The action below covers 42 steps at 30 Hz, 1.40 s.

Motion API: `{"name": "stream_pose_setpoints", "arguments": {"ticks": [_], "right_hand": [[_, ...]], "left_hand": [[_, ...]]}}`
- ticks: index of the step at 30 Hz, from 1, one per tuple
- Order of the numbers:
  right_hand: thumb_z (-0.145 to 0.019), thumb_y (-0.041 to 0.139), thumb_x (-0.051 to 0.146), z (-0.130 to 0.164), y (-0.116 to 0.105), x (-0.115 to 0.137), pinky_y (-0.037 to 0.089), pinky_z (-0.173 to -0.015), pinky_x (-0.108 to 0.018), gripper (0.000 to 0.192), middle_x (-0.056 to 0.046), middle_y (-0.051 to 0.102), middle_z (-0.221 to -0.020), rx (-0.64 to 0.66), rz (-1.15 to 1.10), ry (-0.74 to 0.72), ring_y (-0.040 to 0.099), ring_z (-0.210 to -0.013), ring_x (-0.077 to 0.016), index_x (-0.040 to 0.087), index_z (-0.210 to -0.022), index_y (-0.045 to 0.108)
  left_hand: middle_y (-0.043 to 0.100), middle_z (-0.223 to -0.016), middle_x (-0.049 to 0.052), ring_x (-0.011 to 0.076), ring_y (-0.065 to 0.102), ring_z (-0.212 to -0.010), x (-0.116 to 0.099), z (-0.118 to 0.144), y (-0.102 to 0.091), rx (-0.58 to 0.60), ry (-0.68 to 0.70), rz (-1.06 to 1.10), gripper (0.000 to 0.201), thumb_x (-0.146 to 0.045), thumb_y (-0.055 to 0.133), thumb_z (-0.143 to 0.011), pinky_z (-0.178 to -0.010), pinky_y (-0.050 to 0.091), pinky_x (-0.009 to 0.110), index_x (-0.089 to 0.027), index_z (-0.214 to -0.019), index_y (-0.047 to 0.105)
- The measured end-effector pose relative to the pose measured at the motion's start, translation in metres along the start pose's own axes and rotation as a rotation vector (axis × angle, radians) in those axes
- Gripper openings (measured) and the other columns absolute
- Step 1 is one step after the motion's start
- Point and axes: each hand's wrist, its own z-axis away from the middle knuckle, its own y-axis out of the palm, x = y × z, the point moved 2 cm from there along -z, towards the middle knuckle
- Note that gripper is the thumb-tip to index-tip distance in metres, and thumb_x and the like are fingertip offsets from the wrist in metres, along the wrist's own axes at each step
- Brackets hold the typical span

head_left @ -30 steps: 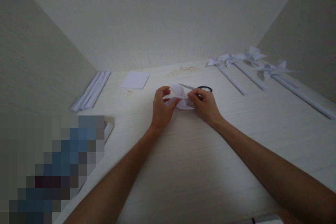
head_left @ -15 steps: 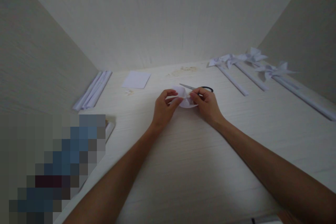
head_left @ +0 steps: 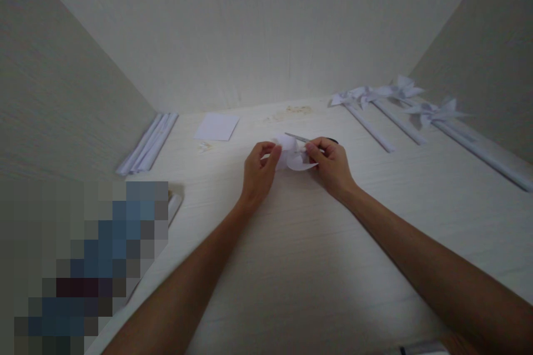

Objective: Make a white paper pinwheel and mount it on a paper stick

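Between my two hands, above the pale tabletop, is a white paper pinwheel head (head_left: 296, 160) with curled blades. My left hand (head_left: 261, 169) pinches its left side between thumb and fingers. On the other side, my right hand (head_left: 331, 162) has its thumb and fingers closed on the paper near its centre and right edge; the fingertips are partly hidden. Just behind the paper lie scissors (head_left: 296, 137), blades toward the left, their dark handle mostly covered by my right hand.
Several finished paper pinwheels on rolled sticks (head_left: 370, 126) lie at the right. A square white sheet (head_left: 216, 127) rests at the back left, beside a bundle of rolled paper tubes (head_left: 149, 144). Small scraps (head_left: 205, 147) lie near the sheet. A pixelated area covers the lower left.
My left thumb has moved up and away from the paper's centre to its left side. The pinwheel's front blade now curls lower and to the right. My right hand has shifted slightly.
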Motion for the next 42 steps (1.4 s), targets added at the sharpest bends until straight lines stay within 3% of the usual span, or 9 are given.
{"name": "stream_pose_setpoints", "arguments": {"ticks": [6,10,15,20,30,36,42], "right_hand": [[-0.072,0.053,0.031,0.0,0.0,0.001,0.027,-0.039,-0.019,0.017,0.006,0.044,-0.05,-0.002,-0.032,0.009,0.038,-0.043,-0.0062,0.017,-0.063,0.051],[-0.072,0.053,0.029,0.002,0.001,0.007,0.028,-0.041,-0.02,0.015,0.005,0.044,-0.05,0.024,-0.014,-0.035,0.039,-0.045,-0.0069,0.017,-0.063,0.05],[-0.073,0.051,0.023,0.007,0.002,0.013,0.026,-0.044,-0.022,0.012,0.005,0.042,-0.051,0.052,0.141,-0.124,0.037,-0.047,-0.008,0.018,-0.063,0.049],[-0.075,0.05,0.022,0.01,0.002,0.016,0.029,-0.048,-0.023,0.01,0.003,0.044,-0.056,0.032,0.287,-0.248,0.039,-0.051,-0.0097,0.018,-0.065,0.05],[-0.077,0.05,0.017,0.018,0.008,0.027,0.032,-0.052,-0.024,0.011,0.001,0.046,-0.063,0.086,0.561,-0.523,0.043,-0.057,-0.0114,0.018,-0.066,0.049],[-0.079,0.048,0.017,0.02,0.009,0.024,0.037,-0.056,-0.024,0.012,-0.002,0.051,-0.067,0.134,0.618,-0.603,0.048,-0.062,-0.0131,0.017,-0.068,0.052],[-0.079,0.049,0.019,0.022,0.01,0.021,0.04,-0.058,-0.025,0.014,-0.004,0.058,-0.071,0.16,0.728,-0.592,0.053,-0.066,-0.0148,0.016,-0.069,0.057]], "left_hand": [[0.06,-0.067,0.001,0.0121,0.055,-0.063,0.005,-0.001,-0.003,-0.036,-0.058,0.004,0.027,-0.041,0.047,-0.075,-0.054,0.043,0.023,-0.016,-0.075,0.057],[0.058,-0.065,0.001,0.0128,0.053,-0.061,0.009,-0.002,-0.002,0.006,-0.099,0.033,0.032,-0.044,0.047,-0.073,-0.054,0.043,0.025,-0.015,-0.072,0.061],[0.06,-0.067,0.001,0.0135,0.053,-0.066,0.009,-0.002,-0.002,0.011,-0.078,0.011,0.028,-0.041,0.051,-0.071,-0.059,0.045,0.026,-0.015,-0.068,0.062],[0.061,-0.077,0.003,0.0141,0.055,-0.074,0.006,-0.001,0.001,0.035,-0.147,0.167,0.025,-0.037,0.052,-0.071,-0.064,0.048,0.028,-0.015,-0.077,0.062],[0.061,-0.078,0.002,0.0108,0.055,-0.068,0.001,0.001,0.001,0.009,-0.189,0.256,0.021,-0.032,0.055,-0.068,-0.056,0.047,0.021,-0.015,-0.08,0.061],[0.061,-0.076,0.002,0.0091,0.054,-0.062,0.004,0.0,-0.001,-0.024,-0.164,0.164,0.024,-0.029,0.059,-0.065,-0.052,0.044,0.019,-0.015,-0.084,0.061],[0.059,-0.079,0.003,0.0104,0.057,-0.064,0.005,-0.001,-0.001,-0.023,-0.154,0.165,0.023,-0.025,0.059,-0.065,-0.05,0.044,0.018,-0.014,-0.085,0.059]]}}
